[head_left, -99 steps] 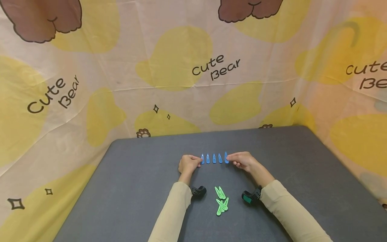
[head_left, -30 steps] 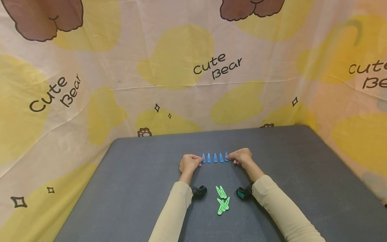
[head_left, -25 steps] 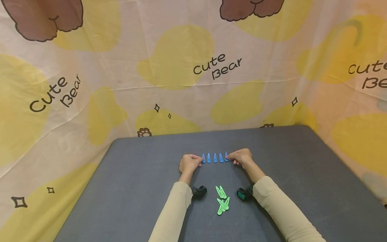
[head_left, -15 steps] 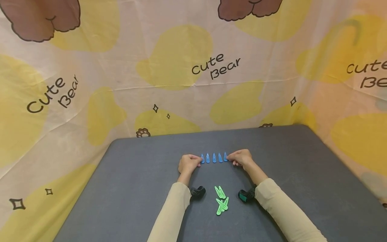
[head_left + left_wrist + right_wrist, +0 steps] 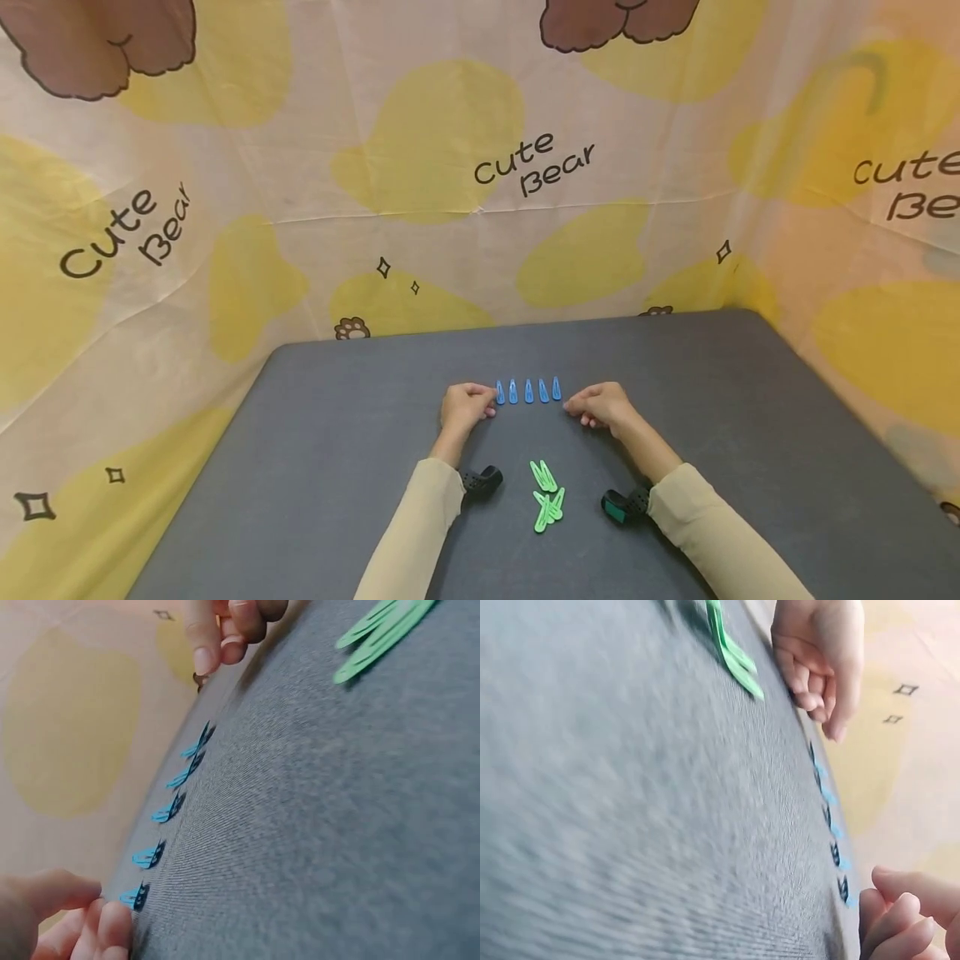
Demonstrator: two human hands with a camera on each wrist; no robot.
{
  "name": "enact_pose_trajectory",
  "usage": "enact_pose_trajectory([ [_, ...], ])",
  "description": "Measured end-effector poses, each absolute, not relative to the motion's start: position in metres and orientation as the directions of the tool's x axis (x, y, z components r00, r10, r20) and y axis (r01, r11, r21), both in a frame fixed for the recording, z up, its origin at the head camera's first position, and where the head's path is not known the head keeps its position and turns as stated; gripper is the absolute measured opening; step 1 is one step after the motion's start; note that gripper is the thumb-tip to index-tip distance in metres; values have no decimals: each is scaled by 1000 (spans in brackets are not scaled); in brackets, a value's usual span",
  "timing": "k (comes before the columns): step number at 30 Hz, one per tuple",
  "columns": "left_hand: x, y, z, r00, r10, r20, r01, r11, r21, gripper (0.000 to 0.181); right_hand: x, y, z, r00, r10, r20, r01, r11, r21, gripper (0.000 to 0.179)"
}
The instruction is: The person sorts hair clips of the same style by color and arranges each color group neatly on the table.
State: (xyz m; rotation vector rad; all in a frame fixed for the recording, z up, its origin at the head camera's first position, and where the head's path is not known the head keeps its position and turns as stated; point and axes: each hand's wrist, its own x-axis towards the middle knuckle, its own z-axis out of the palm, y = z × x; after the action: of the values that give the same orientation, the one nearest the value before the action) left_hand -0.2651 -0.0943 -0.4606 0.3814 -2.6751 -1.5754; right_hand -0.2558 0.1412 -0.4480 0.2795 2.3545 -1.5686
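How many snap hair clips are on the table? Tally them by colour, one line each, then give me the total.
Blue snap hair clips: 5, standing apart in a row
Green snap hair clips: 5, bunched nearer the person, some overlapping
Total: 10

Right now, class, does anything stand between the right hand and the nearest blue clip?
Nothing visible does: only bare grey table shows between the right hand and the rightmost blue clip. The green clips lie nearer the person, off that line.
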Motion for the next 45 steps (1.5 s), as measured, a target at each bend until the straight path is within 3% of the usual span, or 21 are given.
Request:
enact_pose_trajectory([
  [19, -221, -97, -457, -995, 56, -86, -47, 495, 868, 19, -215, 130, -442, -938, -225, -265, 154, 414, -897, 18],
  [31, -192, -87, -453, -963, 269, -2, 155, 560, 814, 14, -195, 122, -448, -907, -348, -239, 73, 429, -900, 19],
  [45, -178, -71, -454, -973, 227, 36, 189, 700, 688, 27, -193, 115, -452, -897, -418, -142, -71, 453, -888, 22],
])
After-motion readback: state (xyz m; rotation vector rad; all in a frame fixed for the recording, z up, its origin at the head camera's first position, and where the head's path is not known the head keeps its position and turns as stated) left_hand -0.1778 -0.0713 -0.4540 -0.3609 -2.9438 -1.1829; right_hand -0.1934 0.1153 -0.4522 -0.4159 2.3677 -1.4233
